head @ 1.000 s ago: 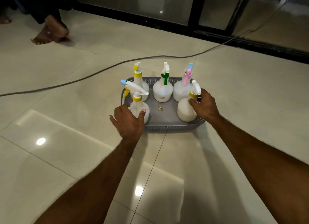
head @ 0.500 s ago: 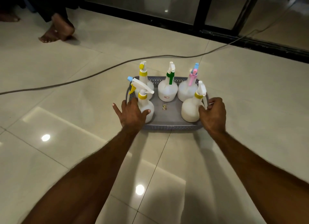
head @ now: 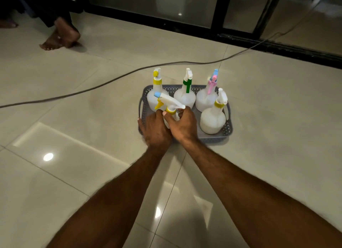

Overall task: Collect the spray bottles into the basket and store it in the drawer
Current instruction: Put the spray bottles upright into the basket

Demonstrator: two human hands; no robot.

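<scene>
basket (head: 228, 129) on floor, five bottles inside | both hands grasp near-left spray bottle (head: 171, 107): left hand (head: 156, 131), right hand (head: 183, 126) at neck | advice: seat it upright, then lift basket level by side handles

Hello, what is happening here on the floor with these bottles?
A person is gathering spray bottles in a grey basket on the tiled floor. Five bottles stand in it. Both hands are on the near-left bottle: the left hand against its left side, the right hand curled round its neck. The near-right bottle stands untouched. No drawer is in view.
</scene>
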